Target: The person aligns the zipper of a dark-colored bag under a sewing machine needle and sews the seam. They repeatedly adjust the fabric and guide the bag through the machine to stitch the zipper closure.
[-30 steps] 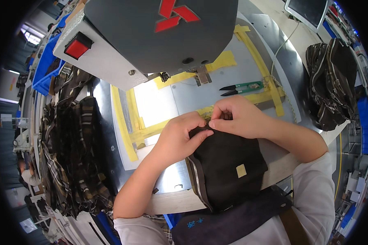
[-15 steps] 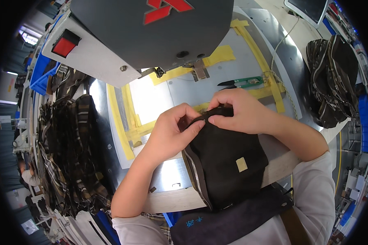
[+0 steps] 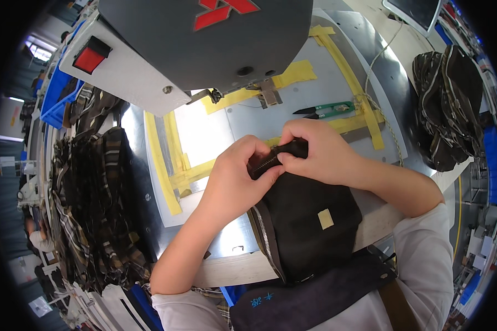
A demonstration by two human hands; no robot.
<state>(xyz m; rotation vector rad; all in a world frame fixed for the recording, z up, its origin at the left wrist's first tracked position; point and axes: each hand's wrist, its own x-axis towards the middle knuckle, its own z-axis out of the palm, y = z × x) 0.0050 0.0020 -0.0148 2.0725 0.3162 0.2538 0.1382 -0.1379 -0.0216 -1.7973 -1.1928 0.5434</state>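
Observation:
A dark brown fabric piece with a metal zipper along its left side lies over the table's near edge. A small pale yellow tag sits on its surface. My left hand pinches the far edge of the fabric, where a short stretch of zipper teeth shows. Close beside it, my right hand grips the same edge between thumb and fingers. The thumbs almost meet. Green-handled thread snips lie on the plate beyond my right hand.
A grey sewing machine head with a red switch overhangs the far side. Yellow tape borders the plate. Plaid fabric is heaped at the left; dark zippered pieces are stacked at the right. A blue bin stands far left.
Both hands have turned the fabric's far edge, so zipper teeth now show between them. My left thumb has moved slightly right, towards the right thumb.

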